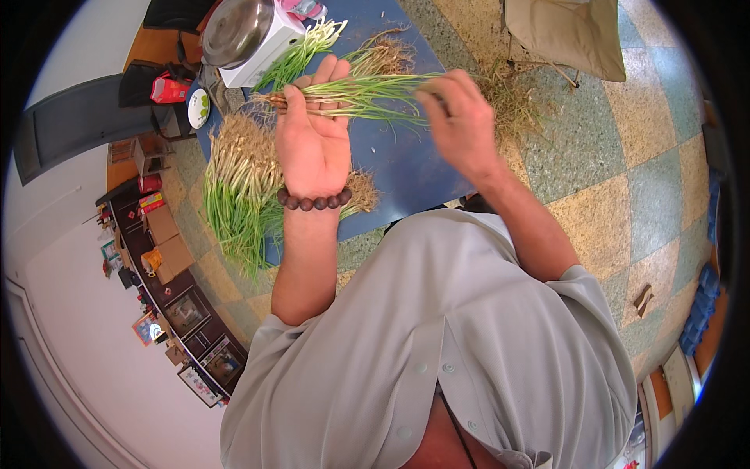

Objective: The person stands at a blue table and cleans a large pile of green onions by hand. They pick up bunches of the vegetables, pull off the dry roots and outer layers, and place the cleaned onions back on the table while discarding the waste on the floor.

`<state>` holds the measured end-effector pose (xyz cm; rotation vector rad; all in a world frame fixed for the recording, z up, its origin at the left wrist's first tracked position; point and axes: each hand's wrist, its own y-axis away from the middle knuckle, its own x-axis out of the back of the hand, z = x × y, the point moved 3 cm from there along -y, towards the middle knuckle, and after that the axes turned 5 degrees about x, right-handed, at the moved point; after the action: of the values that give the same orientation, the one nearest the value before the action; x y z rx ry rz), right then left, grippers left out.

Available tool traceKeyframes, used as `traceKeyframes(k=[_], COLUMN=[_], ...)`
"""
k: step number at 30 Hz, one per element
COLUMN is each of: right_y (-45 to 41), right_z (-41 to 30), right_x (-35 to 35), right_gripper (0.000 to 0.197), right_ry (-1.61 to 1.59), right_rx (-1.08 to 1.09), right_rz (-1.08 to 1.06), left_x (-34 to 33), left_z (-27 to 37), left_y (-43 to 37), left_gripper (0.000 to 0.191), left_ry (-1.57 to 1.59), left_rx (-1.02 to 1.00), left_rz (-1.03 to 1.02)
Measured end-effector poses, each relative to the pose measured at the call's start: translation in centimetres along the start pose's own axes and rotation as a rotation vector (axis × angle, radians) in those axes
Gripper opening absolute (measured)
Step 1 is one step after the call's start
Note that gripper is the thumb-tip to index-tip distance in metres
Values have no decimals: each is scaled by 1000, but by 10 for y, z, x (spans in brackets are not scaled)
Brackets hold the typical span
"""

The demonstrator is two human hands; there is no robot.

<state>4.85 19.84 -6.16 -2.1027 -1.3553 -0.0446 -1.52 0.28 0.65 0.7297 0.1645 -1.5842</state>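
A small bunch of thin spring onions [357, 97] lies across the upturned palm side of my left hand [313, 140]. My left thumb and fingers hold it near the brownish root end, which points left. At the bunch's right end, my right hand [463, 120] has its fingers curled around the green leaf tips and is slightly blurred. To the left of my left wrist, a large heap of spring onions [240, 176] with dry roots rests on the blue table [404, 158]. Cleaned spring onions [304, 50] with white ends lie beyond my left hand.
A metal lid [237, 32] tops a white box [263, 58] at the table's far left. Rooty trimmings [389, 55] lie on the table's far side. More plant debris [515, 102] is on the tiled floor, near a beige folding chair [562, 35]. A plate [199, 108] sits at the left edge.
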Motion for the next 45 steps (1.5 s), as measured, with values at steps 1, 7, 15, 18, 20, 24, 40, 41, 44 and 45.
traceKeyframes(k=[1,7,15,18,20,24,40,41,44,45], right_y=[5,27,-5,-14,-5,22,-10,-13,-14,-11], right_z=[14,101,37,14,7,14,-28,-29,-42,-49], right_x=[10,64,50,42,46,41,49,40,9,-3], right_gripper=[8,12,15,14,14,16,28,33,48,52], right_ry=[17,384,-33,-139,-218,-327,-232,-277,-390,-428], right_rx=[-89,-255,-187,-181,-185,-252,-86,-86,-106,-123], right_rz=[-7,11,83,33,48,-44,-63,-141,-359,-425], left_x=[2,6,9,7,7,5,16,15,7,5], left_z=[1,5,3,7,11,15,24,27,29,31], left_y=[0,-1,-1,1,2,3,2,2,3,3], left_gripper=[36,32,32,32,33,34,25,24,21,21], left_ry=[20,89,103,107,111,128,250,221,168,166], left_rx=[15,58,86,84,77,67,61,54,44,39], left_rz=[-7,-10,-26,-5,6,3,-248,-275,-338,-341])
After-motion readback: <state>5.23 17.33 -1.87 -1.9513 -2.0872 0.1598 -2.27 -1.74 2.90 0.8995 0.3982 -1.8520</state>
